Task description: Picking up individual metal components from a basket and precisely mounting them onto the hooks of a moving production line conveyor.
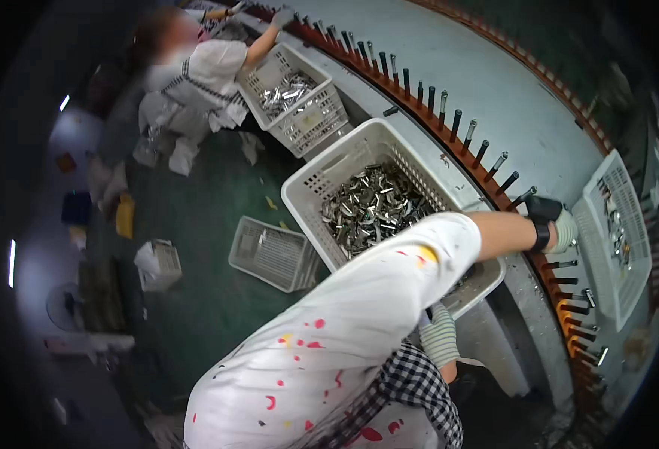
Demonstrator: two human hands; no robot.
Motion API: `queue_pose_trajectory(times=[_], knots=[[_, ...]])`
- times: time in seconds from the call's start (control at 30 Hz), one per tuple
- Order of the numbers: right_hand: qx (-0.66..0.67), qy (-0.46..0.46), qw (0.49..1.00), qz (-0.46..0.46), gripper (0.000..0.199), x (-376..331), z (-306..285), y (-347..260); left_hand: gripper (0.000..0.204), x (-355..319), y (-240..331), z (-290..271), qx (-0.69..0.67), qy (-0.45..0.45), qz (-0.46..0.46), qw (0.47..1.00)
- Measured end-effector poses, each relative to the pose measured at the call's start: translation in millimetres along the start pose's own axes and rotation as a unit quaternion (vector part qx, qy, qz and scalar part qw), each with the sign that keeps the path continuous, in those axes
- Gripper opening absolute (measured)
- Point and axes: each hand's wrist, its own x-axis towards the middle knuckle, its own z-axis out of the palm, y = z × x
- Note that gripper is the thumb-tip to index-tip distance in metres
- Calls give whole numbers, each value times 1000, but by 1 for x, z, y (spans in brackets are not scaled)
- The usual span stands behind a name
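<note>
My left arm, in a white sleeve with red and yellow specks, reaches across to a curved brown rail set with upright black and silver rods. At the rail my left hand, in a pale glove with a black band at the wrist, is curled closed; what its fingers hold is mostly hidden. My right hand, in a striped pale glove, is closed low beside the near side of a large white basket. Something dark shows at its fingertips, too small to name. Shiny metal pieces are heaped inside that basket.
Beyond the rail, a white tray holds a few small parts. A second white basket of metal pieces stands ahead, beside a co-worker reaching to the rail. A grey crate and a small white bin are on the green floor.
</note>
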Motion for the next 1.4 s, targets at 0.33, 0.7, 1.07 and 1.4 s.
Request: queue_pose_trajectory(times=[0.33,0.7,1.07,1.4], knots=[[19,2,1000,-18,39,17,-1,-25,38,-126,23,-88,-183,-84,-31,979],[-99,-21,995,26,37,25,8,-56,70,-303,-59,-181,-496,126,-385,768],[-1,170,985,-16,45,23,-3,-49,78,-304,-34,-174,-672,80,-329,659],[15,151,988,-1,36,26,-26,-77,74,-315,10,-155,-632,-85,-446,628]])
